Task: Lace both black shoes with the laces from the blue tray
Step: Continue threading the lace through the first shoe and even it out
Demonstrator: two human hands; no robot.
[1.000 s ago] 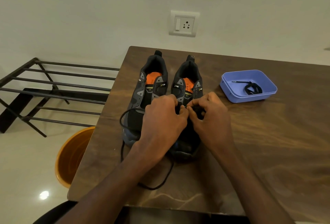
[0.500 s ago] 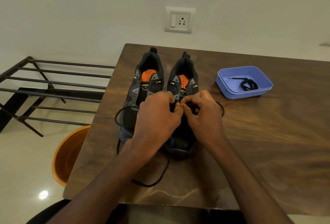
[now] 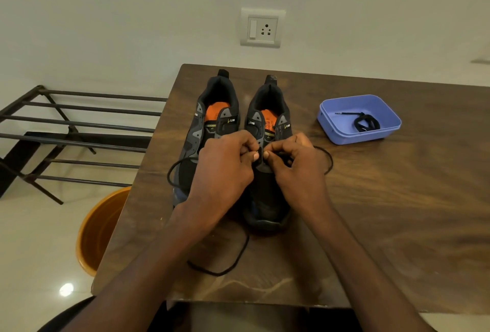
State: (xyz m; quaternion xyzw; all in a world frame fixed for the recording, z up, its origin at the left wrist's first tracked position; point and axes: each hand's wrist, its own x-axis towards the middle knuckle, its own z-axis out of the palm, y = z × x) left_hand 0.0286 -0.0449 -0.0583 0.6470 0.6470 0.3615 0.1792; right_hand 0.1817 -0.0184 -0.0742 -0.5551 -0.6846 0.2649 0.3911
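A: Two forearms come up from the near table edge and converge over the toes of the shoes. Left hand curled, thumb and fingers pinched at the vamp of the right shoe; right hand likewise curled, fingertips meeting the left's over the lower eyelets.

B: Holding what?

A: The black lace. Each hand pinches a bit of it at the eyelets, though the exact grip is hidden under the fingers. One slack loop lies on the wooden table near the front edge; another arcs out past the left shoe, a third past the right wrist.

B: Further back?

A: Both shoes side by side, heels toward the wall, orange insoles showing. Blue tray well to the right, apart from the shoes, with a second lace coiled inside.

B: Change from half a second ago?

A: Little. Hands remain at the same eyelet zone, the fingertips a shade more parted. The loop by the right wrist shows as before. Shoes and tray have not shifted on the table.

A: Beyond: orange bucket on the floor left, metal rack, wall socket.
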